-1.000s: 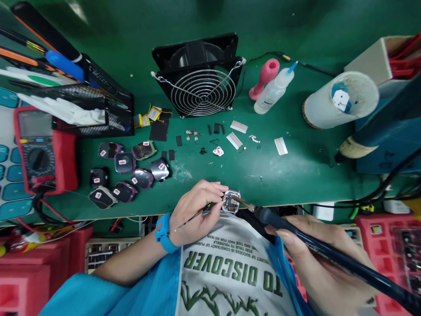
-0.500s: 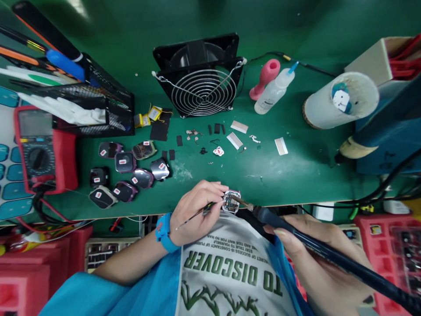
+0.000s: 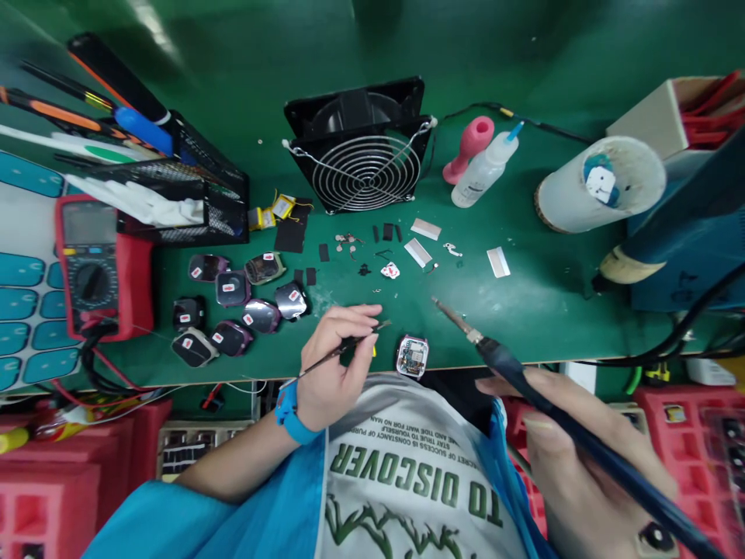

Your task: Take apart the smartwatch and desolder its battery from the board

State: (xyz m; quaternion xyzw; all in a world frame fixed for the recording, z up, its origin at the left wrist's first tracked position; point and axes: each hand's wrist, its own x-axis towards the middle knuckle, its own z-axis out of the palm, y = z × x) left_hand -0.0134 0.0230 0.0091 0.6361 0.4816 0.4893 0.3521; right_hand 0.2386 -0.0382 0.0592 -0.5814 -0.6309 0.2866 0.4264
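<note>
My left hand (image 3: 334, 353) is closed on dark tweezers (image 3: 326, 359), whose tips point right; something tiny may be at the tips, but I cannot make it out. Just right of that hand, an opened smartwatch case (image 3: 413, 356) with its circuit board showing lies at the table's front edge, touched by neither hand. A soldering iron (image 3: 506, 363) is gripped in my right hand (image 3: 594, 442), its tip in the air above and right of the case. Farther back lie a small white part (image 3: 389, 270) and several loose black and metal pieces (image 3: 348, 244).
Several smartwatch bodies (image 3: 231, 288) with red-marked labels lie at left, near a red multimeter (image 3: 93, 264) and a black mesh holder (image 3: 226, 206). A fan (image 3: 366, 167) stands at the back, beside a dropper bottle (image 3: 484, 171). At right are a white cup (image 3: 582, 194) and thick black cables (image 3: 669, 353).
My left hand has let go of the watch case and moved slightly left with the tweezers. The soldering iron has lifted off the board, its tip now up and right. The case lies on the table.
</note>
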